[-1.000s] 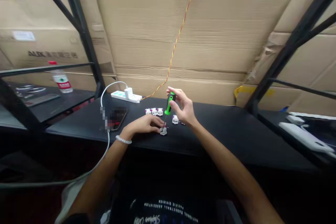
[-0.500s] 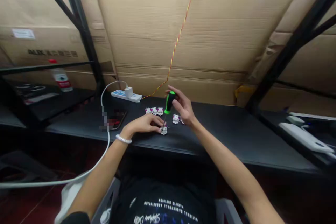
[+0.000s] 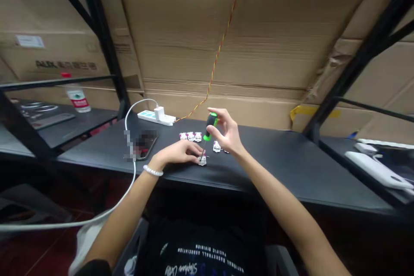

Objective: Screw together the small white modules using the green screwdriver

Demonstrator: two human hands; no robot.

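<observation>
My right hand (image 3: 227,130) is closed around the black and green handle of a screwdriver (image 3: 211,126), which leans with its thin shaft pointing down. The tip meets a small white and purple part (image 3: 202,161) near the table's front edge. My left hand (image 3: 181,152), with a pale beaded bracelet on its wrist, pinches that part from the left; its fingertips partly cover it. Three similar parts (image 3: 190,136) stand in a row behind my left hand. Another such part (image 3: 216,146) lies to the right, with one more mostly hidden by my right hand.
A phone (image 3: 147,145) lies left of my hands. Behind it sits a white power strip (image 3: 152,116) with a plugged-in charger and a white cable (image 3: 125,127). Cardboard (image 3: 258,51) walls off the back of the black table (image 3: 274,159). Black metal posts (image 3: 352,67) flank it.
My right hand's fingers have shifted slightly on the screwdriver handle, which leans a little more to the right. My left hand keeps its place on the small part.
</observation>
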